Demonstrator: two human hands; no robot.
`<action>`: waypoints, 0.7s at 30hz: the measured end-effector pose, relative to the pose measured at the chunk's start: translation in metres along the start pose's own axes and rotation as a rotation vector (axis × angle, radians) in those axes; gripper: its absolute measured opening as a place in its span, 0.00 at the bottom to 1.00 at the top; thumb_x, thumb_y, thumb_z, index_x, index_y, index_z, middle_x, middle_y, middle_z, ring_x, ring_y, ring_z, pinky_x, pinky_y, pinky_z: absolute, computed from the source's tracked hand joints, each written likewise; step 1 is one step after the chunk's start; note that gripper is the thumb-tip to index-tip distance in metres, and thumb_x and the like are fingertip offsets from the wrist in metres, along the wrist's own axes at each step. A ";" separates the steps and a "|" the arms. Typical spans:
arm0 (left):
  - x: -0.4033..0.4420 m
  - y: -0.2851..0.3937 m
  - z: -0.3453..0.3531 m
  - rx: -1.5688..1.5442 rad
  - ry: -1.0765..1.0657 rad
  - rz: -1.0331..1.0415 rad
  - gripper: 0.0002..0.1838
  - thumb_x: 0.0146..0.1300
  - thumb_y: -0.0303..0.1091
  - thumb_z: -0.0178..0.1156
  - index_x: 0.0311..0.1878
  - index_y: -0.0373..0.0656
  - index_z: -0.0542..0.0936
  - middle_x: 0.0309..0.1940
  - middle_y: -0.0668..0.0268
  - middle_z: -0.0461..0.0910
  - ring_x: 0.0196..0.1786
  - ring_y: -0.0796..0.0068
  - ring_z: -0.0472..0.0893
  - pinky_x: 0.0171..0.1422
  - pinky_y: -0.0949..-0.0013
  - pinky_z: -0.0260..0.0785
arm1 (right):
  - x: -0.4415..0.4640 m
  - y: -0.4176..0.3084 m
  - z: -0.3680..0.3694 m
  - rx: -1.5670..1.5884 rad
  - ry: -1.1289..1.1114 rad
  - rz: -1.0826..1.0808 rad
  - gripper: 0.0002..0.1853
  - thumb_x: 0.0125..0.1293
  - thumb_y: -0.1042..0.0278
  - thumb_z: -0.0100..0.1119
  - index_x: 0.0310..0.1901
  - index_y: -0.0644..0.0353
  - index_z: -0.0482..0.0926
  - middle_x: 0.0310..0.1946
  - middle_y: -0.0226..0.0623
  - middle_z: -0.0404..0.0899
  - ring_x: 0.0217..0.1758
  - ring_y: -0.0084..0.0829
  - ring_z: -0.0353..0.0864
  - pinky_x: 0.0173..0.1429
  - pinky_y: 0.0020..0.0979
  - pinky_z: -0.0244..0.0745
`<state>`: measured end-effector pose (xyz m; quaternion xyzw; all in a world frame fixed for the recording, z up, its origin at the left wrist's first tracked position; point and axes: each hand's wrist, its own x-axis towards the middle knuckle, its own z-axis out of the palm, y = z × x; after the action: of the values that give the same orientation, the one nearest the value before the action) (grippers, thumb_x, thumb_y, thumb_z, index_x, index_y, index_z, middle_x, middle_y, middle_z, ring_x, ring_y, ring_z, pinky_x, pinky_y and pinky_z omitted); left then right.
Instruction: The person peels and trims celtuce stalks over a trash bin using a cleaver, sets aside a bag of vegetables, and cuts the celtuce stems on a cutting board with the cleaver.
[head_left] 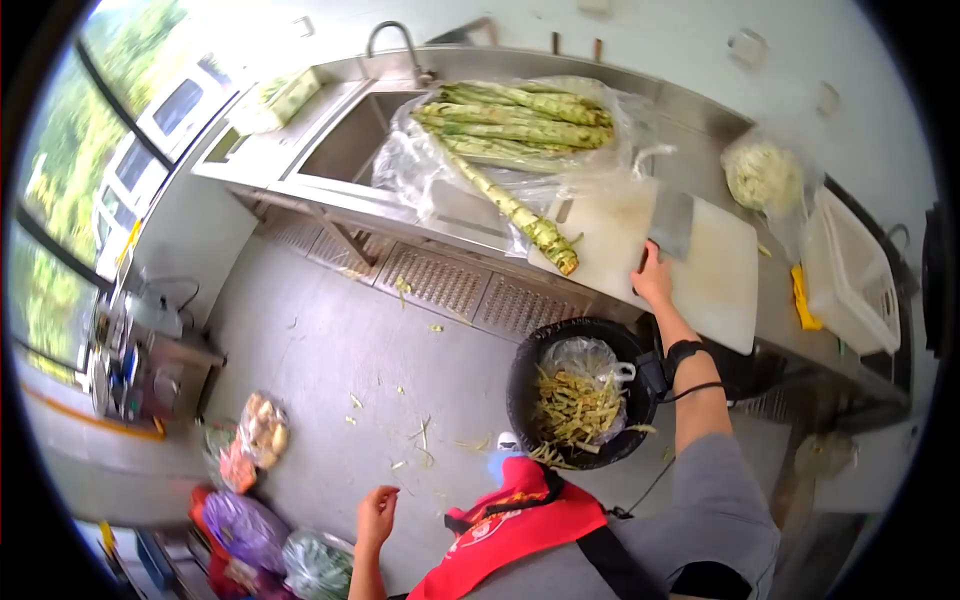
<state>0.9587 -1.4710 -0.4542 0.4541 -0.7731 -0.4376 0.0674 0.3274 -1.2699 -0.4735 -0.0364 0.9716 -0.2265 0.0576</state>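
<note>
My right hand (654, 277) is closed round the dark handle of a cleaver (672, 224), whose broad blade lies on the white cutting board (718, 265). To the left, one long green stalk (520, 215) rests with its thick end on the board and its other end by a pile of similar stalks (530, 118) on clear plastic. My left hand (377, 515) hangs over the floor at the lower left, away from the counter, with its fingers curled together; whether anything small is in them cannot be made out.
A black bin (522, 395) holding peelings stands below the counter edge. A sink (345, 150) is at the left, a white crate (850, 270) and a bagged pale vegetable (762, 177) at the right. Filled bags (245, 530) and scraps lie on the floor.
</note>
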 end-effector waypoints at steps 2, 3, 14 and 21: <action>0.052 0.022 -0.007 0.043 -0.121 0.075 0.06 0.62 0.28 0.57 0.40 0.39 0.81 0.33 0.58 0.81 0.33 0.69 0.81 0.36 0.70 0.73 | -0.003 0.004 0.003 0.039 0.026 -0.012 0.37 0.54 0.63 0.62 0.65 0.37 0.58 0.57 0.53 0.64 0.49 0.52 0.76 0.49 0.44 0.75; 0.076 0.032 -0.008 0.057 -0.182 0.119 0.06 0.62 0.28 0.57 0.40 0.39 0.81 0.34 0.58 0.81 0.33 0.68 0.81 0.36 0.70 0.74 | -0.002 0.008 0.007 0.064 0.049 -0.030 0.37 0.54 0.63 0.62 0.65 0.38 0.58 0.56 0.53 0.65 0.48 0.53 0.76 0.49 0.44 0.75; 0.351 0.165 0.071 -0.003 -0.664 0.568 0.08 0.66 0.32 0.55 0.42 0.39 0.80 0.30 0.63 0.79 0.31 0.77 0.76 0.36 0.72 0.69 | -0.118 0.080 -0.008 0.824 0.152 0.075 0.04 0.64 0.74 0.55 0.38 0.63 0.74 0.26 0.30 0.75 0.27 0.20 0.74 0.33 0.23 0.72; 0.445 0.285 0.168 -0.474 -0.609 0.373 0.21 0.67 0.35 0.55 0.61 0.43 0.65 0.40 0.61 0.75 0.32 0.76 0.76 0.32 0.74 0.69 | -0.301 0.092 0.048 0.721 -0.308 0.391 0.16 0.70 0.57 0.49 0.39 0.61 0.79 0.26 0.30 0.79 0.29 0.20 0.76 0.37 0.25 0.74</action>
<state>0.4335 -1.6479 -0.4765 0.1284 -0.7046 -0.6977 0.0166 0.6273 -1.1797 -0.5288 0.1374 0.7991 -0.5279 0.2526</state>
